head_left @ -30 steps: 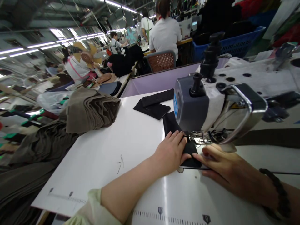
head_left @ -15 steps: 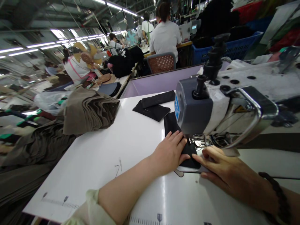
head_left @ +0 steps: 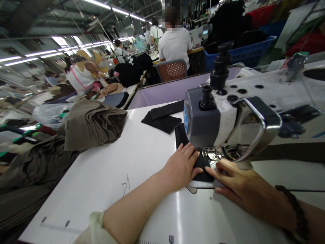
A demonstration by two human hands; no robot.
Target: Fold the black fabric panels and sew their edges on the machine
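My left hand [head_left: 182,165] lies flat, fingers stretched out, on a black fabric piece [head_left: 204,168] on the white table [head_left: 109,169], just left of the presser foot [head_left: 212,154] of the grey sewing machine [head_left: 228,118]. My right hand [head_left: 236,184] rests on the table in front of the foot, its fingers extended and pressing the near edge of the same black piece. The fabric runs back under the machine head, partly hidden by it. A dark bead bracelet [head_left: 294,210] circles my right wrist.
Two more black fabric pieces [head_left: 164,118] lie further back on the table. A stack of brown fabric [head_left: 91,123] sits at the left edge, with more brown cloth below. A purple bin wall [head_left: 165,91] stands behind. Other people sit at stations beyond.
Both hands stay on the black piece at the presser foot; they have crept slightly towards the needle. The camera view has shifted a little.
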